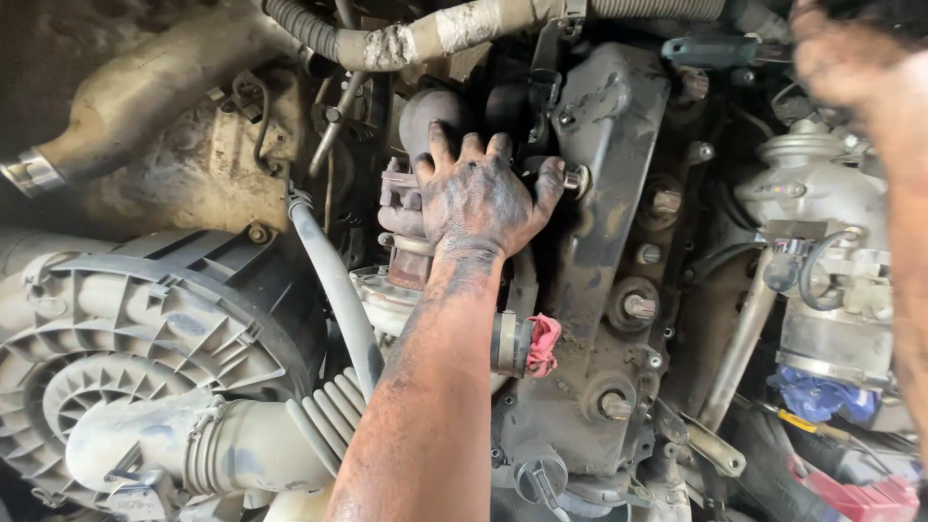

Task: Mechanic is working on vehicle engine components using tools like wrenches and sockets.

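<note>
Blurred and huge at the right edge, my right hand (839,53) hangs close to the lens up in the top corner, its forearm running down the frame; it's too smeared for me to tell how open it is or whether it has anything in it.

Centre frame now: my left hand (480,196), black with grease, is spread wide and pressed flat into the engine bay, forearm coming up from the bottom edge. Four fingers reach up against a dark rounded housing (432,111), and the thumb stretches right, touching a small metal bolt head (576,179) on the edge of the grimy valve cover (599,222). Nothing is gripped; the palm just rests over the parts beneath it.

That cover runs top to bottom just right of my wrist, with several bolts down its length. A red rag (543,344) is stuffed into an open pipe end just beside my forearm. On the left I see the grey ribbed air filter housing (126,338) with its corrugated intake duct (242,445), and a pale hose (333,290) curving down between them and my arm. Up top, a wrapped cable loom (435,34) crosses the bay. Far right sits a light metal distributor (822,193), with a blue rag (817,396) tucked beneath it.
</note>
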